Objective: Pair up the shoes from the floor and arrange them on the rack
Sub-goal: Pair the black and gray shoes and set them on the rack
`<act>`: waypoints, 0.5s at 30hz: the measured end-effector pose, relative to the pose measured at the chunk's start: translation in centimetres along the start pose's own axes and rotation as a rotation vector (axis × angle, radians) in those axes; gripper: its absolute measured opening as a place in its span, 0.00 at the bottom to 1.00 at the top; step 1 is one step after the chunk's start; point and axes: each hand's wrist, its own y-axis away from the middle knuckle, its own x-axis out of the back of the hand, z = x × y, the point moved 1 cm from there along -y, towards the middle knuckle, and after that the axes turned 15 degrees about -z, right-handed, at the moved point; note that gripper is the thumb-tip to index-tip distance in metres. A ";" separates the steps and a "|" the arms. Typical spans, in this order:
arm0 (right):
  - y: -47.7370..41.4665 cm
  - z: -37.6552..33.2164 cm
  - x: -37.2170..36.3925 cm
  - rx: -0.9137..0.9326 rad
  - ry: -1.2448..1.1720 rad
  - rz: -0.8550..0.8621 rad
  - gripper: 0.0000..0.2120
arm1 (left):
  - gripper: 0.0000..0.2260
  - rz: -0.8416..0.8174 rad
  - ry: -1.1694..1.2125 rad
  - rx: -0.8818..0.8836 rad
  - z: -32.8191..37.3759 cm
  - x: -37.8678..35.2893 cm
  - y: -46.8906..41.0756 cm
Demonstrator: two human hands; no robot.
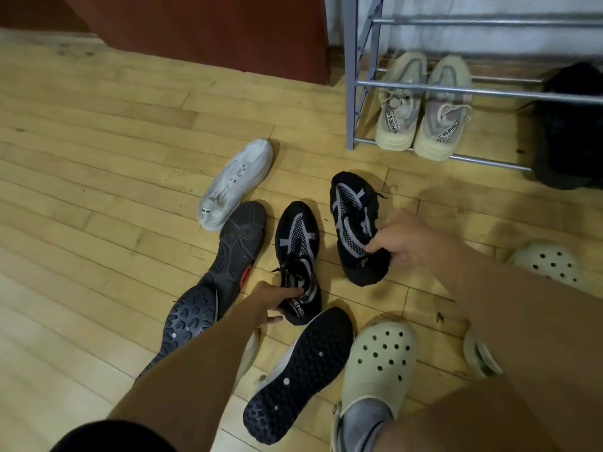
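Observation:
Two matching black knit shoes with grey stripes lie on the wooden floor. My left hand (272, 300) grips the heel of the left black shoe (296, 236). My right hand (404, 243) grips the heel of the right black shoe (354, 220). A grey metal shoe rack (352, 93) stands at the upper right with a beige pair of sneakers (424, 106) on its bottom bars. A white sneaker (236, 184) lies to the left. Two shoes lie sole-up: a grey-soled one (235, 246) and a black-soled one (300, 370).
A pale green clog (378, 363) is worn on a foot at the bottom. Another cream clog (548, 262) lies at the right. A dark shoe or bag (567, 125) sits at the rack's right side. A dark red wall panel (212, 31) stands behind.

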 end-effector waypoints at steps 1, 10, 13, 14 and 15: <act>0.2 0.0 -0.1 0.001 0.022 -0.004 0.19 | 0.17 -0.002 -0.010 -0.002 0.2 0.0 0.3; 5.4 -4.2 -1.4 0.050 0.210 0.037 0.10 | 0.11 0.043 -0.060 -0.139 1.1 0.5 3.4; 7.5 -5.9 -1.8 0.095 0.090 -0.010 0.19 | 0.10 0.068 0.013 -0.232 1.9 0.9 6.0; 8.2 -6.1 -1.8 0.099 0.072 -0.038 0.22 | 0.09 0.068 0.045 -0.270 2.3 1.2 7.1; 8.9 -6.2 -1.6 0.104 0.045 -0.052 0.23 | 0.08 0.069 0.069 -0.313 2.8 1.6 8.2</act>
